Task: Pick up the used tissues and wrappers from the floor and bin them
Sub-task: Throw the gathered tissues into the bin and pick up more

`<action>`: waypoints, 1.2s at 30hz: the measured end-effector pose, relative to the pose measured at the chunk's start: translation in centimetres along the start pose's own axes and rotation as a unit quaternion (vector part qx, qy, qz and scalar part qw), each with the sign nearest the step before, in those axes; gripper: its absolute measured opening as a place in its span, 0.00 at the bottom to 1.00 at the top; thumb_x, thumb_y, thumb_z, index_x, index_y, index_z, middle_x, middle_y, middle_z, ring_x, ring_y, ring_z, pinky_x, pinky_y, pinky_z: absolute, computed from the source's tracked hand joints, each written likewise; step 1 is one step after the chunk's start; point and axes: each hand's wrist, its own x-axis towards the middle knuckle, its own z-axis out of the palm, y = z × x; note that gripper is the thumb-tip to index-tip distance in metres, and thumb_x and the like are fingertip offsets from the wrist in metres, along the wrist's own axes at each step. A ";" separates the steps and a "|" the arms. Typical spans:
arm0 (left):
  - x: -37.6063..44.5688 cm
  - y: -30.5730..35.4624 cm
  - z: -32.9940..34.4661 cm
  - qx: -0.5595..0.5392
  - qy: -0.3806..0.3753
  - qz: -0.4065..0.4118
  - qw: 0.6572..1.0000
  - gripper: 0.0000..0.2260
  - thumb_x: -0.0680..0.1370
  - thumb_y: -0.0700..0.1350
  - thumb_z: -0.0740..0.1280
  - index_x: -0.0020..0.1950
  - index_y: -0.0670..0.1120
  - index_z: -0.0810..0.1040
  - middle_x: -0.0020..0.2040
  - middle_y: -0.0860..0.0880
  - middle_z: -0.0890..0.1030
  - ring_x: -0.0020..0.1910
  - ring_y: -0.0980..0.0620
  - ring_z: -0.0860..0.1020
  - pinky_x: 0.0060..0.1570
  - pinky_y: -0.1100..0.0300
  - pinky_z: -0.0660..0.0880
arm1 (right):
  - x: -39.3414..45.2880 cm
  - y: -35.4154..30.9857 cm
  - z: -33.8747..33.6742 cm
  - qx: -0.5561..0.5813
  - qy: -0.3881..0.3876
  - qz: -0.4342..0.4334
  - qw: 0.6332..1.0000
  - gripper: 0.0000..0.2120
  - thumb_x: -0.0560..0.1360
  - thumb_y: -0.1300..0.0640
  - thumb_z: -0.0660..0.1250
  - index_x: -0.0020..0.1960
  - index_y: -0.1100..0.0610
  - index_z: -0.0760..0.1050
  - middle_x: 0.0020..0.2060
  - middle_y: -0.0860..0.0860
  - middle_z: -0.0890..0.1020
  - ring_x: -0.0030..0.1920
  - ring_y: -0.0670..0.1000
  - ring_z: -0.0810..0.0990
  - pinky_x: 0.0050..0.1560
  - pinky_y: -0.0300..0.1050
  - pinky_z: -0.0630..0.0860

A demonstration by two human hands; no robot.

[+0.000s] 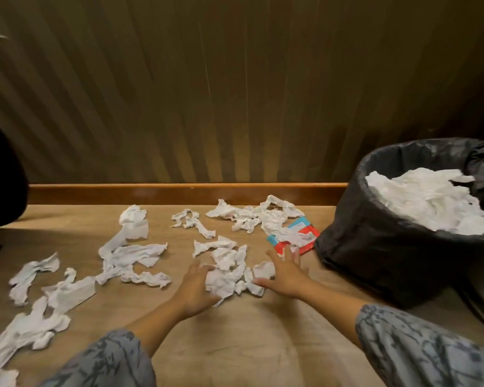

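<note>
Partly hidden under crumpled tissues, a red-and-blue wrapper [305, 236] lay on the floor just beside the bin [375, 247], its print too blurred to read. More tissues at the lower left [20, 333] ran off the frame edge, and the bin's right side was cut off too; its black liner held a heap of white tissues [428, 208]. A dark shape [0, 174] at the left edge could not be made out. Both hands flanked one tissue clump [229, 272] in the middle: the left hand [194, 291] touched its left side, fingers loosely spread, gripping nothing; the right hand [284, 270] rested at its right edge, fingers straight and apart. The floor [235, 344] looked like pale wood, meeting an orange-brown skirting board [179, 191] beneath a ribbed, dim olive wall [235, 93].
</note>
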 end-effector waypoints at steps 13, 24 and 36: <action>6.1 -4.3 3.3 0.003 0.018 0.028 0.999 0.60 0.46 0.81 0.62 0.75 0.66 0.48 0.75 0.49 0.26 0.74 0.43 0.29 0.73 0.40 0.42 | 2.3 -0.6 7.7 0.002 0.095 -0.116 0.989 0.41 0.69 0.26 0.59 0.77 0.37 0.51 0.76 0.55 0.30 0.71 0.56 0.21 0.75 0.57 0.35; 5.9 -8.6 5.1 -0.026 0.187 0.158 0.969 0.15 0.76 0.56 0.61 0.46 0.46 0.76 0.52 0.50 0.73 0.56 0.51 0.71 0.55 0.62 0.68 | 2.1 1.0 11.1 0.122 0.219 -0.287 0.924 0.09 0.69 0.62 0.69 0.39 0.57 0.68 0.52 0.49 0.72 0.54 0.49 0.72 0.52 0.41 0.71; 5.6 -10.4 3.4 -0.059 0.298 0.093 0.948 0.07 0.66 0.38 0.66 0.43 0.42 0.78 0.55 0.44 0.74 0.60 0.44 0.68 0.61 0.47 0.68 | 5.0 -0.4 6.1 0.268 0.309 -0.146 0.901 0.14 0.71 0.65 0.57 0.51 0.56 0.78 0.50 0.50 0.74 0.52 0.42 0.71 0.54 0.26 0.65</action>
